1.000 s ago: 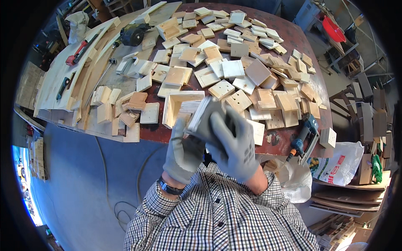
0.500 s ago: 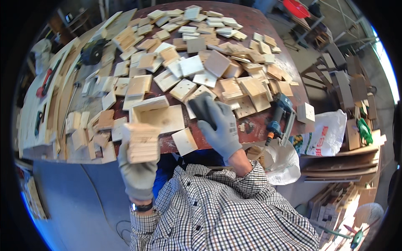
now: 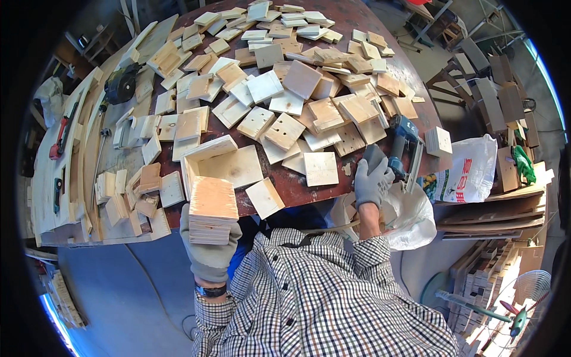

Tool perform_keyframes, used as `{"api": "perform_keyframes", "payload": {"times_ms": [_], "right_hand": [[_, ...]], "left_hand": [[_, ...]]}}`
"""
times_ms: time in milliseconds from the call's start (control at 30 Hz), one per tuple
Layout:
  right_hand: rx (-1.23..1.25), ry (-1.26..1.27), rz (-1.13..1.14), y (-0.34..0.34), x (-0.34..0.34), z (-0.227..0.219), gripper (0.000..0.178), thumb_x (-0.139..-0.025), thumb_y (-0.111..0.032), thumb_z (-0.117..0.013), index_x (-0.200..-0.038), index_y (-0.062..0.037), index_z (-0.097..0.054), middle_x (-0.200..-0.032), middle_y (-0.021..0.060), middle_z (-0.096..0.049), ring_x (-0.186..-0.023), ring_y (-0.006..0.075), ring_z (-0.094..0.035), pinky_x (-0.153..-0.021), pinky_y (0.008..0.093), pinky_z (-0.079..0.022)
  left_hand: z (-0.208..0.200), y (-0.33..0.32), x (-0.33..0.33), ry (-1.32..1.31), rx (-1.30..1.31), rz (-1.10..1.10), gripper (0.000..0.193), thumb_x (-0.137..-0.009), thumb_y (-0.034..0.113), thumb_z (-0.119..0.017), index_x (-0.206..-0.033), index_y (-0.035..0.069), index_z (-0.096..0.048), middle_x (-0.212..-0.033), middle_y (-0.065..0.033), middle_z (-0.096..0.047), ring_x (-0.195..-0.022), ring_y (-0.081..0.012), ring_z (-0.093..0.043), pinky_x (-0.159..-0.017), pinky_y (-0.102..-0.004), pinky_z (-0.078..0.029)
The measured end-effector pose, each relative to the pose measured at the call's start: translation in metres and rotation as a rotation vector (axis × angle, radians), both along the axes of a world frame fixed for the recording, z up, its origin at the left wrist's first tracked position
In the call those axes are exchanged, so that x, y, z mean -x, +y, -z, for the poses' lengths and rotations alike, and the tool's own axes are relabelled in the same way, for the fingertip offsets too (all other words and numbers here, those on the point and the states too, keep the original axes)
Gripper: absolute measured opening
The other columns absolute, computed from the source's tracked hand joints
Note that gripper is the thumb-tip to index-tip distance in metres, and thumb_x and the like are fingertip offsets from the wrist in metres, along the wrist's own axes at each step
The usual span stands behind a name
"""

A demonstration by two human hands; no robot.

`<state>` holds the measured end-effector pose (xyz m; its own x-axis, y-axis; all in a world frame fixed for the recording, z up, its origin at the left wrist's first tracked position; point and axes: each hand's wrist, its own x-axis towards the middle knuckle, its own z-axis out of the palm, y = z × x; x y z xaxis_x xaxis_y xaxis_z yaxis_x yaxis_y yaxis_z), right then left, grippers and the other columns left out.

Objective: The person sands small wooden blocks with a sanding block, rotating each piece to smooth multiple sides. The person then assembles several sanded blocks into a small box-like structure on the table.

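My left hand (image 3: 209,249), gloved in grey, grips a stack of square plywood blocks (image 3: 213,205) at the table's front edge, the layered edges facing me. My right hand (image 3: 374,183), gloved too, is closed around a dark grey flat block (image 3: 375,156) whose exact kind I cannot make out. It is just left of a blue nail gun (image 3: 404,146) lying on the table's right side. Between my hands lie a pale square wooden piece (image 3: 321,169) and a tilted one (image 3: 265,198). An open wooden box frame (image 3: 238,166) stands behind the stack.
A large heap of wooden squares (image 3: 264,87) covers the dark red table (image 3: 389,65). On the left are long boards, a black tape measure (image 3: 121,85) and a red-handled tool (image 3: 59,138). White sacks (image 3: 467,169) hang at the right, near stacked boards and a fan (image 3: 529,291).
My right hand has moved right with the dark block, from the front middle to beside the nail gun. A pale square is now visible where it was. The held stack has tilted, showing its top.
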<state>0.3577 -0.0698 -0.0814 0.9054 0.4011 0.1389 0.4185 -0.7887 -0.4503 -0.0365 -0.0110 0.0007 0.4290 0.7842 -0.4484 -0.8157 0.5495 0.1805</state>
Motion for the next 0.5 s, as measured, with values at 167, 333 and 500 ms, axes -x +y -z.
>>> {"api": "perform_keyframes", "payload": {"times_ms": [167, 333, 500], "right_hand": [[0.069, -0.384, -0.18, -0.012, 0.023, -0.035, 0.078, -0.097, -0.048, -0.069, -0.155, 0.001, -0.047, -0.151, 0.0326, -0.049, -0.133, 0.0475, -0.05, -0.114, 0.0549, -0.041], [-0.441, 0.349, -1.276, -0.017, 0.11, -0.117, 0.122, -0.077, -0.059, -0.09, -0.165, 0.0023, -0.033, -0.159, 0.0331, -0.044, -0.152, 0.052, -0.037, -0.127, 0.056, -0.031], [-0.444, 0.408, -1.236, -0.016, 0.122, -0.112, 0.115, -0.077, -0.049, -0.087, -0.165, -0.0015, -0.031, -0.157, 0.0297, -0.039, -0.142, 0.0475, -0.046, -0.118, 0.0541, -0.042]], "left_hand": [[-0.01, 0.004, -0.004, 0.016, -0.012, 0.152, 0.06, -0.106, 0.056, -0.051, -0.14, 0.007, -0.06, -0.103, -0.0139, -0.071, -0.081, -0.0267, -0.067, -0.062, -0.0384, -0.055], [0.005, 0.018, -0.014, 0.209, -0.124, 0.397, 0.07, -0.11, 0.059, -0.042, -0.155, 0.006, -0.05, -0.148, -0.0176, -0.06, -0.125, -0.0337, -0.064, -0.097, -0.048, -0.057], [0.025, 0.013, -0.053, 0.581, -0.541, 0.631, 0.071, -0.115, 0.055, -0.035, -0.161, 0.001, -0.042, -0.155, -0.0243, -0.053, -0.134, -0.0323, -0.06, -0.111, -0.0471, -0.052]]}}
